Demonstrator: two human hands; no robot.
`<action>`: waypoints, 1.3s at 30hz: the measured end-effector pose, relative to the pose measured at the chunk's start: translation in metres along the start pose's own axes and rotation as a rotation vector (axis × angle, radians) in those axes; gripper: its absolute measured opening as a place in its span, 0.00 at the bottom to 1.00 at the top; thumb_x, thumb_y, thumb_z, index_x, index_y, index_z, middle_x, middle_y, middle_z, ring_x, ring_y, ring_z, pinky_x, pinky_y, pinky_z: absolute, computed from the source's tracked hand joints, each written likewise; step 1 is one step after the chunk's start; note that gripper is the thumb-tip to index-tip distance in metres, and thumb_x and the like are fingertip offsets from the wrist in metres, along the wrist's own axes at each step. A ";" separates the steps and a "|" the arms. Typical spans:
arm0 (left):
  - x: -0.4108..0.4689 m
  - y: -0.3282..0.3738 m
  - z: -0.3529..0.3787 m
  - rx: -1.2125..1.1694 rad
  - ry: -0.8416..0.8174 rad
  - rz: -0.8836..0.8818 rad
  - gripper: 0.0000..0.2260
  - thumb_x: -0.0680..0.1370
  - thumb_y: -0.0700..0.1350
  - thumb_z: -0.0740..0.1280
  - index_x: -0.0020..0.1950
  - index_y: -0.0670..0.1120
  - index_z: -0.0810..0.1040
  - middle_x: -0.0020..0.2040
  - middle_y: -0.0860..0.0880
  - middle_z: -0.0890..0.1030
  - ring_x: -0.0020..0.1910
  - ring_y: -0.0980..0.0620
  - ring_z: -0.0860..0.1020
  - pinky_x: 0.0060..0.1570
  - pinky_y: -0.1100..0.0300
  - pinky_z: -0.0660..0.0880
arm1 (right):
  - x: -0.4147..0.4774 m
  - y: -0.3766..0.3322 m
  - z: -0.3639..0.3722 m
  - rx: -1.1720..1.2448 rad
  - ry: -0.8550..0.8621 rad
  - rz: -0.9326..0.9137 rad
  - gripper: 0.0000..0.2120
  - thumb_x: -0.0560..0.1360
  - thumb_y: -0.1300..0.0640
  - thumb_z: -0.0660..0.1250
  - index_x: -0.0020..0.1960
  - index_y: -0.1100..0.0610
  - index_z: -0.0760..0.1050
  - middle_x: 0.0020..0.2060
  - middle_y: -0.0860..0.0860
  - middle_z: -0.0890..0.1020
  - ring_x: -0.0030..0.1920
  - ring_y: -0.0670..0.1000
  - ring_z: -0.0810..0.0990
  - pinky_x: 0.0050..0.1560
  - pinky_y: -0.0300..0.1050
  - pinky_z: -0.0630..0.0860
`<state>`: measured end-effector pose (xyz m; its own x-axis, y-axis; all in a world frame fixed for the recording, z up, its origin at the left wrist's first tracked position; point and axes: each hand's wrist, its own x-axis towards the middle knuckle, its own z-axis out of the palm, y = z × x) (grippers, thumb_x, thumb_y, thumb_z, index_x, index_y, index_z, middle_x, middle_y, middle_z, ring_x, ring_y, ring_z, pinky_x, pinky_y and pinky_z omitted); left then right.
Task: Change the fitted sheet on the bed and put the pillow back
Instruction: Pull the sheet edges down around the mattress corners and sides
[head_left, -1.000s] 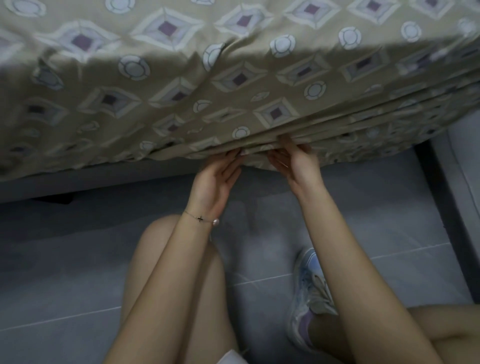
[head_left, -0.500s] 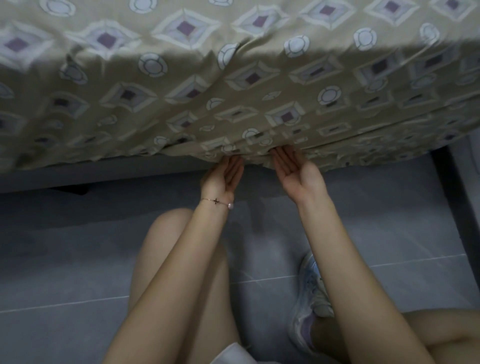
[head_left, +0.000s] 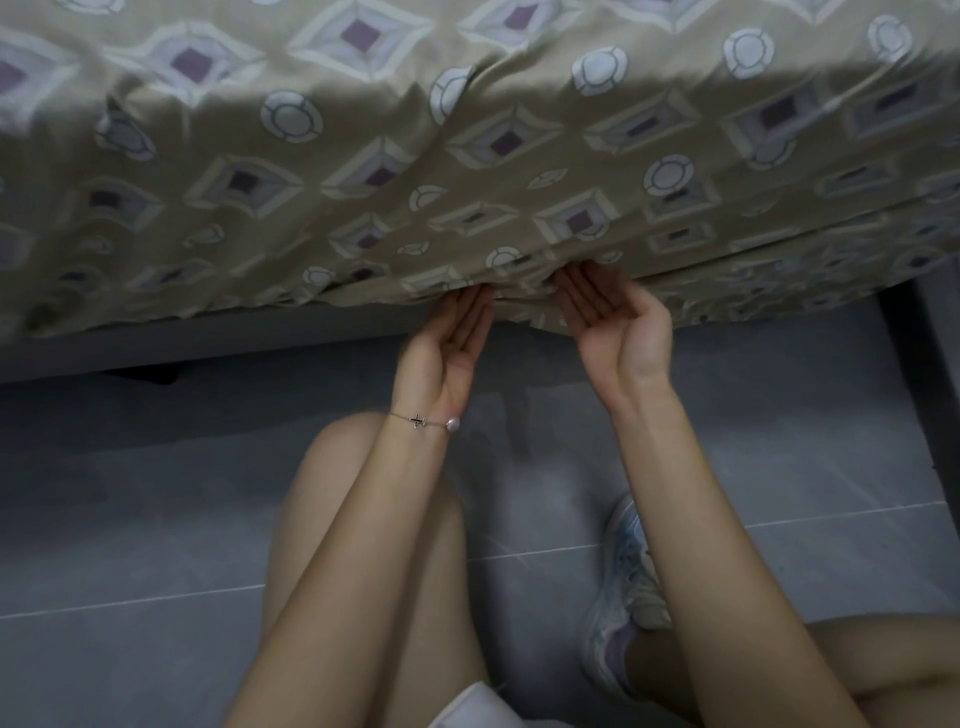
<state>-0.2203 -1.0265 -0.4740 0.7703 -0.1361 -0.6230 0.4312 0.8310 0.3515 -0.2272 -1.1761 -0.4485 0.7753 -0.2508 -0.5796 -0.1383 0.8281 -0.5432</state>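
Fitted sheet (head_left: 467, 171) is spread over bed (head_left: 156, 356), upper frame | hem (head_left: 363, 306) is pushed under by left grip (head_left: 447, 345) and right grip (head_left: 618, 327), fingers (head_left: 470, 314) straight, nothing clasped | pillow unseen, judged pending

Sheet (head_left: 467, 171) overhangs bed frame (head_left: 208, 345); floor (head_left: 130, 519) free.

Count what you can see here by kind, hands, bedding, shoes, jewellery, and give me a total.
Hands: 2, left hand and right hand
Fitted sheet: 1
Shoe: 1
Bracelet: 1
Total: 5
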 end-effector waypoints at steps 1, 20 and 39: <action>0.000 0.001 0.000 -0.006 -0.016 0.004 0.11 0.83 0.33 0.53 0.60 0.34 0.72 0.57 0.38 0.79 0.69 0.39 0.71 0.65 0.50 0.70 | 0.000 -0.001 0.000 0.019 -0.021 0.011 0.15 0.81 0.61 0.54 0.61 0.69 0.71 0.62 0.66 0.75 0.66 0.62 0.74 0.71 0.52 0.68; -0.007 -0.002 0.005 -0.036 -0.086 0.029 0.17 0.77 0.28 0.49 0.55 0.39 0.75 0.58 0.40 0.77 0.58 0.46 0.77 0.70 0.53 0.66 | 0.009 0.001 -0.007 -0.077 0.101 -0.003 0.10 0.79 0.68 0.55 0.51 0.62 0.74 0.47 0.57 0.79 0.50 0.54 0.78 0.66 0.47 0.72; -0.010 -0.004 0.006 -0.009 -0.092 0.009 0.22 0.75 0.27 0.46 0.56 0.42 0.74 0.58 0.43 0.76 0.63 0.48 0.73 0.74 0.54 0.60 | 0.001 0.006 -0.003 0.162 -0.219 0.030 0.21 0.69 0.61 0.65 0.61 0.63 0.73 0.59 0.60 0.76 0.64 0.59 0.74 0.71 0.53 0.67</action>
<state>-0.2269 -1.0314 -0.4653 0.8140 -0.1770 -0.5532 0.4203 0.8369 0.3505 -0.2292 -1.1725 -0.4544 0.8897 -0.1246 -0.4392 -0.0769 0.9074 -0.4132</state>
